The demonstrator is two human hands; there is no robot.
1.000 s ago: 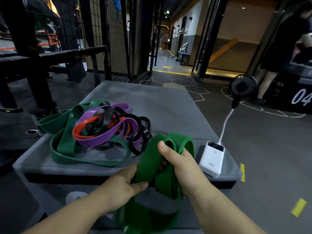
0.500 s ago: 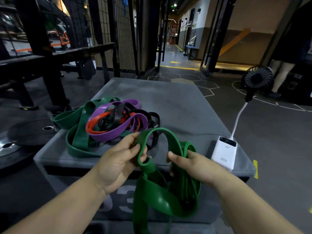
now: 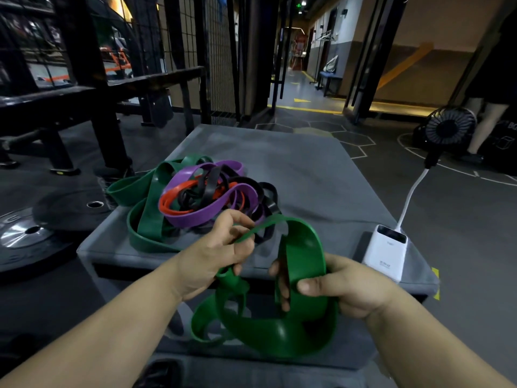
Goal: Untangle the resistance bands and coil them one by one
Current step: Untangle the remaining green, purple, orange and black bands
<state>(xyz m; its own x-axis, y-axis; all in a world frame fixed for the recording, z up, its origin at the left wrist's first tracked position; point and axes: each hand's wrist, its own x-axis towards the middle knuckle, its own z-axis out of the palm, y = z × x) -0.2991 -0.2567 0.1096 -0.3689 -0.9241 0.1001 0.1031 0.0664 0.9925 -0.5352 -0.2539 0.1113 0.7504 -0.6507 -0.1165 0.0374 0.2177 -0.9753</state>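
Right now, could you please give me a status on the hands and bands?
Left hand and right hand grip the green band, partly looped. Tangled pile lies on the box behind. Power bank close by right hand.

Green band (image 3: 303, 249): one part is covered by the left grip (image 3: 215, 256), another by the right grip (image 3: 345, 287).
Tangled pile (image 3: 195, 204): how the black bands are threaded cannot be told.
Power bank (image 3: 384, 254): the print is too small to be read.
Standing person (image 3: 488, 88): cut off by the right edge.
Weight plate (image 3: 22, 236): cut off by the left edge.
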